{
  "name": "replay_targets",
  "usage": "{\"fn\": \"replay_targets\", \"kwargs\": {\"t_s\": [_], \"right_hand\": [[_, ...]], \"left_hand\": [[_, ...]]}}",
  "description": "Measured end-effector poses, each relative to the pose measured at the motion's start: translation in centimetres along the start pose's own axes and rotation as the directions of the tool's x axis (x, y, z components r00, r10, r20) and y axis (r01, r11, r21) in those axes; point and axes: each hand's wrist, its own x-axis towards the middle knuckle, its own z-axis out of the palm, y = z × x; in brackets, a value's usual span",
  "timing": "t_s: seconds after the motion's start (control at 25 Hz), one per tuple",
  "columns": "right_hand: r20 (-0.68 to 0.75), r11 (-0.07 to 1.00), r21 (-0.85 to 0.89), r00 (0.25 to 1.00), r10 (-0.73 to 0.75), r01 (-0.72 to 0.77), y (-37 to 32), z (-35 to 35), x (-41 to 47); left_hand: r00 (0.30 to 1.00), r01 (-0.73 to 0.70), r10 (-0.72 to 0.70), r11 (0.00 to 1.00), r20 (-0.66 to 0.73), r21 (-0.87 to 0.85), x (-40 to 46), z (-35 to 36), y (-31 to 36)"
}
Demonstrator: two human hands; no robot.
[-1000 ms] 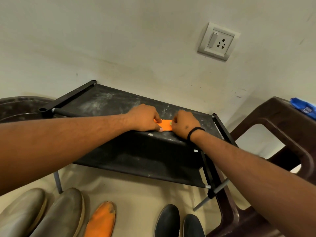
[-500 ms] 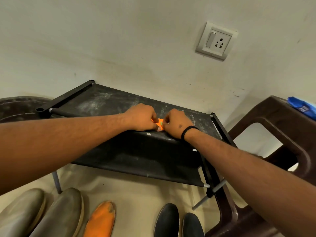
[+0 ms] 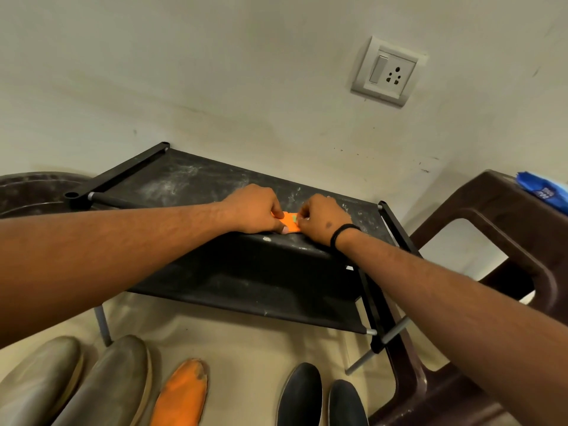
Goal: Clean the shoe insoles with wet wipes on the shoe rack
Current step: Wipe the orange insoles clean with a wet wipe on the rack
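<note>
At frame centre, the left hand (image 3: 256, 212) and right hand (image 3: 319, 221) both pinch an orange wipe packet (image 3: 289, 224) on the shoe rack (image 3: 246, 272), apparently to open it.

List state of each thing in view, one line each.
left hand: pinching orange packet
right hand: pinching orange packet
orange packet: on top shelf, held at both ends
shoe rack: upright, top shelf dusty
orange insole: lying on floor
blue pack: on brown chair
</note>
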Motion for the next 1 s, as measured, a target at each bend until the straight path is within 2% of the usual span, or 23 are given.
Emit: {"fn": "replay_targets", "kwargs": {"t_s": [0.16,0.24,0.36,0.44,0.52,0.6,0.8,1.0], "right_hand": [[-0.073,0.978,-0.164,0.991,0.115,-0.126,1.2,-0.6,0.1],[-0.078,0.988,-0.093,0.99,0.117,-0.124,0.0,0.1,0.3],[-0.03,0.996,0.075,0.998,0.048,-0.045,-0.7,0.8,0.9],[-0.019,0.998,0.038,0.998,0.053,-0.052,0.4,0.1,1.1],[-0.063,0.99,-0.058,0.99,0.125,-0.128,2.0,-0.4,1.1],[-0.081,0.984,-0.064,0.984,0.159,-0.164,2.1,-0.4,1.0],[0.014,0.99,0.133,0.999,-0.048,0.046,0.1,0.4,0.4],[-0.075,0.984,-0.048,0.983,0.165,-0.169,3.7,-1.0,0.5]], "left_hand": [[1.0,-0.003,0.003,1.0,-0.003,-0.002,0.1,0.0,0.2],[1.0,-0.003,0.003,1.0,-0.002,-0.005,0.1,0.0,0.1],[1.0,-0.01,0.01,1.0,0.002,0.009,0.1,0.1,-0.2],[1.0,-0.009,0.009,1.0,0.003,-0.005,0.1,0.1,-0.1],[1.0,-0.008,0.008,1.0,-0.001,-0.015,0.1,0.1,0.0],[1.0,-0.006,0.006,1.0,-0.002,-0.02,0.1,0.1,0.0],[1.0,-0.007,0.007,1.0,0.013,0.025,0.0,0.0,0.0],[1.0,-0.007,0.007,1.0,0.017,-0.004,0.1,-0.1,0.2]]}}
